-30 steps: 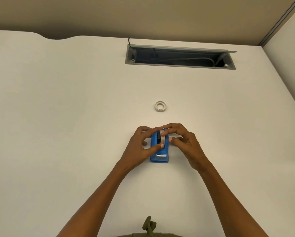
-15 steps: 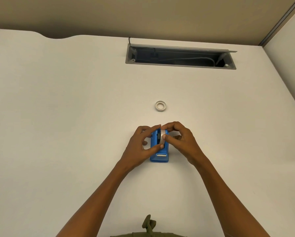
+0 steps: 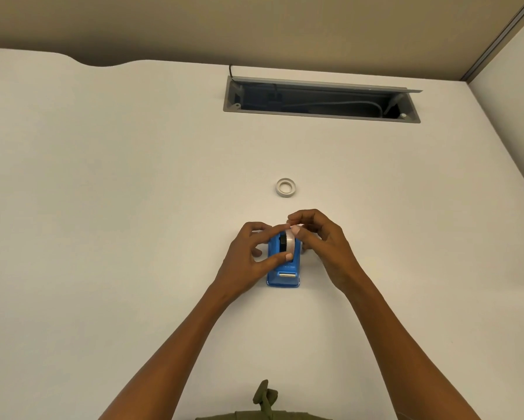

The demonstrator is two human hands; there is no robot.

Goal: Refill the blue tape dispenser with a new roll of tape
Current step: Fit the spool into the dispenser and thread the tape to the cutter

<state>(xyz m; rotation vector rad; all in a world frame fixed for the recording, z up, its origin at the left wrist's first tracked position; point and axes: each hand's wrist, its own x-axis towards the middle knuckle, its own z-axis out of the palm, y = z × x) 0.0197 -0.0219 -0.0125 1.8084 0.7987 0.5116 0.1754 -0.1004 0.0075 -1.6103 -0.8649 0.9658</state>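
Note:
The blue tape dispenser (image 3: 283, 275) stands on the white desk (image 3: 103, 207), its metal cutter facing me. A roll of clear tape (image 3: 289, 244) sits upright in the dispenser's slot, beside a black hub. My left hand (image 3: 248, 259) pinches the roll, index finger on its top and thumb at its near side. My right hand (image 3: 321, 241) grips the roll's far top edge with thumb and fingertips. A second, small white ring, an empty-looking tape core (image 3: 285, 187), lies flat on the desk beyond the dispenser.
An open grey cable tray (image 3: 321, 98) with cables inside is sunk into the desk at the back. A partition wall runs along the far and right sides. A bit of olive cloth (image 3: 265, 401) shows at the near edge.
My right hand has lifted from the dispenser's right side to the top of the roll. My left index finger has stretched across the roll. The roll now stands higher in the slot.

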